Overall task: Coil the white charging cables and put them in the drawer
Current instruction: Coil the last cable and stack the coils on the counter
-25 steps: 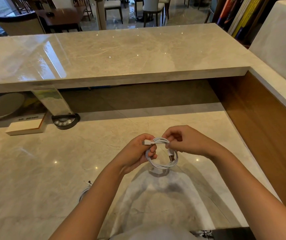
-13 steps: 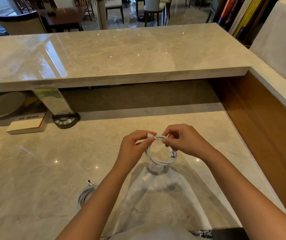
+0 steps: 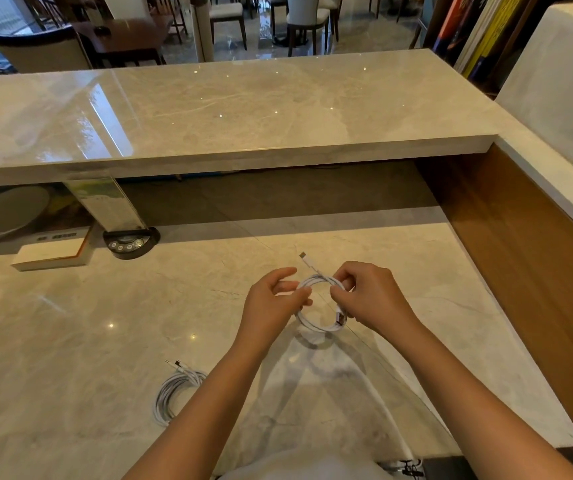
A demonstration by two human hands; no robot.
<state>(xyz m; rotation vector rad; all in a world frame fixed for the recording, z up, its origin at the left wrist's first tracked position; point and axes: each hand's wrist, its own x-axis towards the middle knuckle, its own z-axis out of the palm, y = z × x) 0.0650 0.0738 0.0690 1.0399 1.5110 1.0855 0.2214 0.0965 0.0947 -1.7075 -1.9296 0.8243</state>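
Observation:
A white charging cable (image 3: pixel 316 325) is wound into a small loop and held above the marble desk (image 3: pixel 105 323). My left hand (image 3: pixel 273 303) pinches the loop's left side between thumb and fingers. My right hand (image 3: pixel 369 297) grips the right side, near a plug that lies against the coil. The cable's other plug end (image 3: pixel 304 257) sticks up free above the loop. A second white cable (image 3: pixel 174 393) lies coiled on the desk, partly hidden under my left forearm. No drawer is in view.
A raised marble counter (image 3: pixel 243 105) runs across the back, with a wood panel (image 3: pixel 520 271) on the right. Under the counter stand a black sign base with buttons (image 3: pixel 131 241), a white box (image 3: pixel 53 252) and a round plate (image 3: pixel 8 213).
The free plug end has come out from my left fingers and now points up above the loop. My left hand has shifted its hold on the coil. The view has tilted, showing more of the second cable.

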